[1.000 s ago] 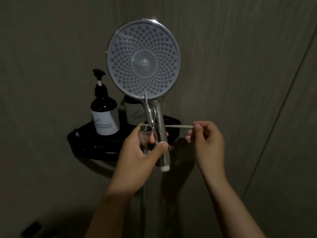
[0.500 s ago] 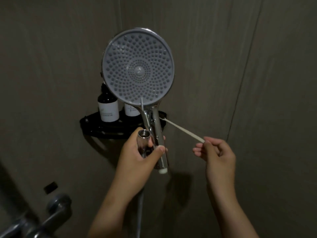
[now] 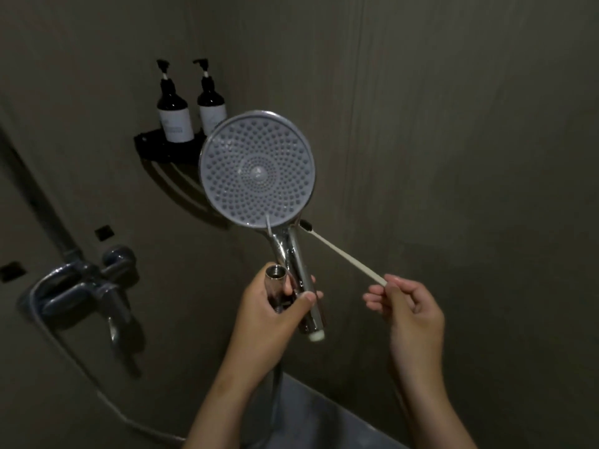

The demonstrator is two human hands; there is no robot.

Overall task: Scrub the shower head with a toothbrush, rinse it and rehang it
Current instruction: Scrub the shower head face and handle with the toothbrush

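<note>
Fingers (image 3: 303, 298) of the left hand (image 3: 269, 315) are curling tight around the chrome handle of the shower head (image 3: 257, 170), and the same grip is also pinning a threaded metal hose fitting (image 3: 276, 280) against that handle, its open end facing up. That hand is holding the shower head upright in front of the dark wall (image 3: 453, 124), with the round nozzle face turned toward the camera and the white-tipped bottom end of the handle sticking out below the thumb. A hose (image 3: 275, 393) is hanging down from under the hand.

On the other side, the right hand (image 3: 410, 311) is pinching the tail end of the toothbrush (image 3: 343, 256) between thumb and fingertips, the remaining digits folding in loosely. The pale handle is slanting up and to the left, and its dark bristled head is sitting right at the neck of the shower head, just under the lower right rim of the face; whether the bristles are touching the chrome is too dim to tell.

Behind and to the upper left, two dark pump bottles (image 3: 191, 105) with pale labels are standing side by side on a black corner shelf (image 3: 155, 147). Lower left, a dark mixer tap (image 3: 84, 286) is sticking out from the wall, with a second stretch of hose looping down beneath it
</note>
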